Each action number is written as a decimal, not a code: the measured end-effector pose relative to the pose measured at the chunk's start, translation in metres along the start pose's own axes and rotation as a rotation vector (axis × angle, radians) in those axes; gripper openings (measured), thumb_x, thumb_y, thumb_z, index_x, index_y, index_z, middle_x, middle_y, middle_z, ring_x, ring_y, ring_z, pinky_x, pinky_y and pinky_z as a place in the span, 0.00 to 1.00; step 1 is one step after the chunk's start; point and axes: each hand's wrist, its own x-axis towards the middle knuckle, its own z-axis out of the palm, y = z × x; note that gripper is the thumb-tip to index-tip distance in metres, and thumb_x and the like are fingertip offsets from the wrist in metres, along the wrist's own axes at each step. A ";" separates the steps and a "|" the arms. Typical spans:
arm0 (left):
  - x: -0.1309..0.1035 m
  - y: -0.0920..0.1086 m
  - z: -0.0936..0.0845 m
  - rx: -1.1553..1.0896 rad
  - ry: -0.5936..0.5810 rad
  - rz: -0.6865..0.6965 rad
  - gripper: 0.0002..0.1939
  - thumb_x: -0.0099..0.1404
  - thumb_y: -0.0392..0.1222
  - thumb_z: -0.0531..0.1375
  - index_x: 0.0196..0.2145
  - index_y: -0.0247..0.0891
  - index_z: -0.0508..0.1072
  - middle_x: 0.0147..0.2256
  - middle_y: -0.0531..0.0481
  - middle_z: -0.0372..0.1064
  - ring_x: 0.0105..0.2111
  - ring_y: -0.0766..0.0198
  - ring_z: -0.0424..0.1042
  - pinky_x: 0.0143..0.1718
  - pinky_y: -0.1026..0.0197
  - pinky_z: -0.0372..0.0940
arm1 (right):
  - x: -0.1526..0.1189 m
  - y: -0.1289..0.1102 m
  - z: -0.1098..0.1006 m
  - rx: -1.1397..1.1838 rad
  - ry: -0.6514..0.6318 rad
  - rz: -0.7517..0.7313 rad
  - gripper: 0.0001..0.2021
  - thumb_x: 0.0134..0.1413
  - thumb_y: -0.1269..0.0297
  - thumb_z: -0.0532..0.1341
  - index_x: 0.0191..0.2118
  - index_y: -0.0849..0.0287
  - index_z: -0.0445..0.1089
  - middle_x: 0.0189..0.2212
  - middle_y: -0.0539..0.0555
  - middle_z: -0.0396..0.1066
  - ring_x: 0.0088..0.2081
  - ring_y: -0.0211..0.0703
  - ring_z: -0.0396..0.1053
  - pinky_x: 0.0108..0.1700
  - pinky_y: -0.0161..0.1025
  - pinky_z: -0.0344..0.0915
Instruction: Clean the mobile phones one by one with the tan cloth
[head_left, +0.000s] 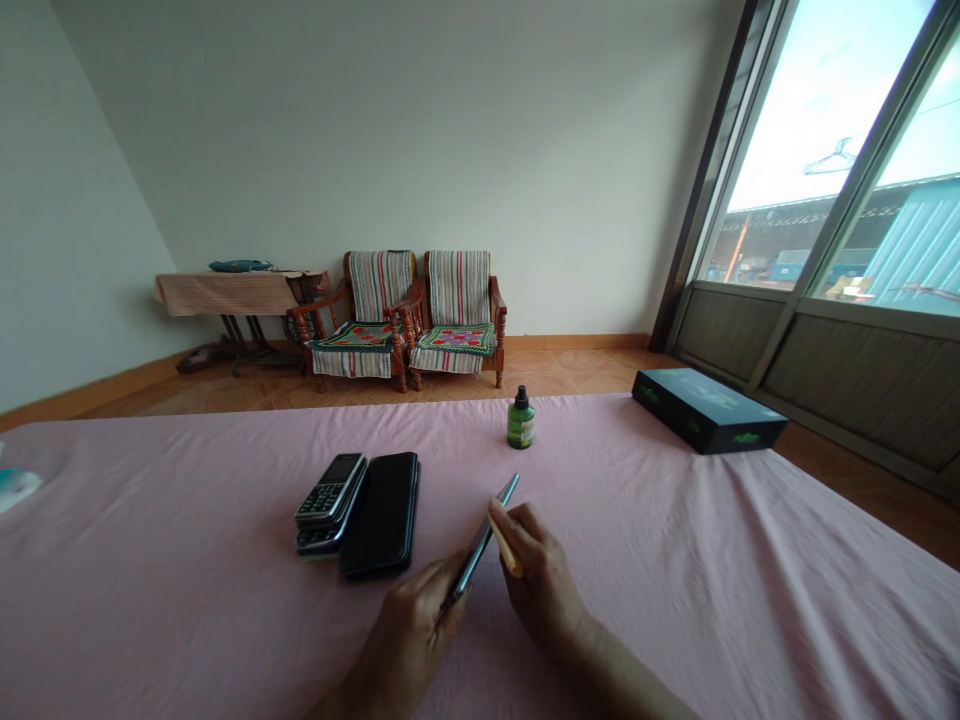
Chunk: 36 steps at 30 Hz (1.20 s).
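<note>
Phone (475,558), seen nearly edge-on, tilted above the pink cloth (202,620). The left hand (420,610) grips its near end; the right hand (544,575) is closed on a pale yellow tool (507,550), at the phone's side, contact between the two being unclear. To the left, stacked keypad phones (331,490) lie beside a black case (381,515); beyond, a green bottle (520,426) stands upright.

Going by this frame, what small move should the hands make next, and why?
I'd probably slide the tan tool a little along the phone. The left hand grips the phone's near end, almost edge-on to the camera, and the right hand pinches the tool at or beside its far half, though contact is hard to confirm.
</note>
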 end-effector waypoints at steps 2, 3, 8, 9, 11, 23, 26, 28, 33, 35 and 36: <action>0.001 0.003 -0.001 -0.057 0.013 -0.020 0.19 0.67 0.33 0.54 0.55 0.41 0.67 0.48 0.47 0.73 0.47 0.58 0.73 0.50 0.62 0.67 | -0.008 -0.015 0.003 0.015 -0.057 -0.062 0.25 0.55 0.80 0.50 0.58 0.59 0.64 0.34 0.57 0.67 0.34 0.42 0.67 0.35 0.36 0.69; 0.001 0.004 -0.001 -0.086 0.015 -0.035 0.17 0.67 0.33 0.54 0.53 0.41 0.68 0.47 0.46 0.73 0.46 0.58 0.74 0.48 0.62 0.68 | -0.011 -0.021 0.003 0.017 -0.083 -0.100 0.25 0.56 0.79 0.50 0.59 0.60 0.63 0.34 0.58 0.67 0.34 0.43 0.67 0.35 0.37 0.69; 0.001 0.009 -0.003 -0.169 0.002 -0.044 0.09 0.69 0.36 0.54 0.43 0.39 0.74 0.39 0.46 0.76 0.37 0.59 0.76 0.39 0.63 0.70 | -0.015 -0.037 -0.001 0.002 -0.153 -0.330 0.26 0.58 0.77 0.51 0.62 0.62 0.56 0.35 0.61 0.68 0.35 0.46 0.67 0.35 0.40 0.70; 0.001 0.009 -0.002 -0.164 0.004 -0.038 0.09 0.69 0.36 0.54 0.43 0.39 0.73 0.39 0.46 0.76 0.38 0.59 0.76 0.39 0.63 0.70 | -0.014 -0.035 -0.002 -0.008 -0.164 -0.349 0.26 0.58 0.77 0.51 0.63 0.62 0.55 0.35 0.61 0.68 0.35 0.46 0.66 0.35 0.41 0.70; 0.001 0.007 -0.002 -0.130 0.019 -0.030 0.11 0.68 0.35 0.54 0.46 0.39 0.72 0.42 0.47 0.75 0.41 0.58 0.75 0.42 0.63 0.70 | -0.010 -0.027 -0.003 -0.038 -0.157 -0.317 0.26 0.57 0.79 0.50 0.61 0.62 0.58 0.35 0.60 0.68 0.36 0.45 0.67 0.36 0.40 0.70; 0.000 0.002 0.000 -0.005 0.015 0.009 0.16 0.67 0.33 0.54 0.52 0.40 0.68 0.46 0.45 0.73 0.46 0.58 0.73 0.51 0.61 0.66 | 0.003 -0.001 -0.006 -0.122 -0.020 -0.064 0.25 0.53 0.81 0.50 0.56 0.65 0.65 0.32 0.58 0.67 0.31 0.42 0.68 0.32 0.36 0.69; 0.001 0.007 -0.002 -0.098 0.013 -0.028 0.09 0.68 0.34 0.53 0.43 0.38 0.72 0.41 0.45 0.75 0.39 0.59 0.75 0.43 0.62 0.70 | -0.010 -0.031 -0.001 -0.070 -0.107 -0.252 0.24 0.57 0.79 0.49 0.60 0.66 0.60 0.32 0.60 0.68 0.33 0.44 0.67 0.33 0.38 0.70; 0.001 0.009 -0.003 -0.146 0.008 -0.044 0.08 0.69 0.36 0.53 0.36 0.37 0.72 0.36 0.46 0.75 0.34 0.60 0.75 0.36 0.64 0.71 | -0.013 -0.042 0.001 -0.048 -0.155 -0.358 0.23 0.58 0.77 0.50 0.60 0.67 0.60 0.32 0.61 0.69 0.33 0.46 0.67 0.34 0.40 0.70; 0.000 0.006 -0.002 -0.053 0.022 -0.022 0.14 0.69 0.35 0.53 0.50 0.39 0.70 0.44 0.45 0.74 0.44 0.58 0.74 0.47 0.61 0.69 | 0.002 -0.015 -0.002 -0.101 -0.080 -0.117 0.20 0.58 0.78 0.50 0.54 0.64 0.67 0.32 0.59 0.69 0.33 0.44 0.68 0.35 0.37 0.69; -0.001 0.003 -0.002 -0.001 0.005 0.009 0.17 0.68 0.35 0.54 0.54 0.41 0.68 0.46 0.45 0.73 0.46 0.58 0.73 0.50 0.61 0.67 | 0.012 0.007 -0.006 -0.125 -0.003 -0.012 0.20 0.57 0.78 0.50 0.53 0.63 0.69 0.32 0.57 0.68 0.32 0.42 0.68 0.34 0.35 0.69; -0.001 0.003 -0.002 0.017 -0.005 0.022 0.18 0.68 0.35 0.54 0.55 0.41 0.67 0.47 0.46 0.73 0.46 0.59 0.74 0.50 0.61 0.67 | 0.015 0.016 -0.008 -0.145 0.030 0.041 0.20 0.57 0.78 0.50 0.52 0.63 0.70 0.31 0.56 0.68 0.30 0.41 0.68 0.32 0.34 0.68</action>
